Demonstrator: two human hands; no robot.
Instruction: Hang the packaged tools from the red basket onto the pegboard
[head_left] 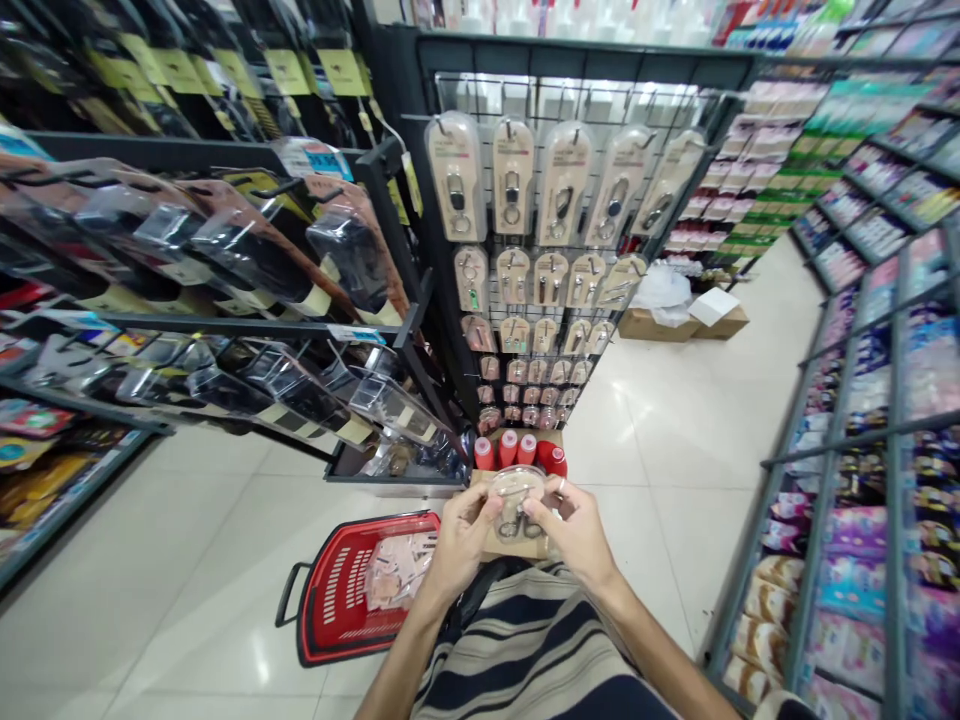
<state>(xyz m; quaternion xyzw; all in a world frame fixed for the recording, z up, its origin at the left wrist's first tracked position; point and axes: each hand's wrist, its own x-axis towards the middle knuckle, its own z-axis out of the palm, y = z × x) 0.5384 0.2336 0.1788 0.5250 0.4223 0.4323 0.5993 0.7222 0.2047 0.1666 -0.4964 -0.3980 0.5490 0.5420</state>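
Observation:
Close to my waist, both hands hold one clear blister pack (517,492) with a beige card, pinched at its two sides. Inside it lies a slim metal item with two ring-like shapes at the lower end, perhaps small scissors; I cannot tell for certain. My left hand (469,525) grips the left edge between thumb and fingers. On the right edge, the thumb of my right hand (574,525) lies across the front, and a ring shows on one finger. Straight ahead, similar carded packs (562,185) hang in rows on a wire rack (487,90).
Left of me, a red shopping basket (337,590) containing pale pink packages (397,575) stands on the tiled floor. Several red-and-pink bottles (517,447) stand at the rack's foot. Shelves of dark packaged goods (352,250) line the left; another shelf (847,560) runs along the right. Cardboard boxes (660,325) lie beyond.

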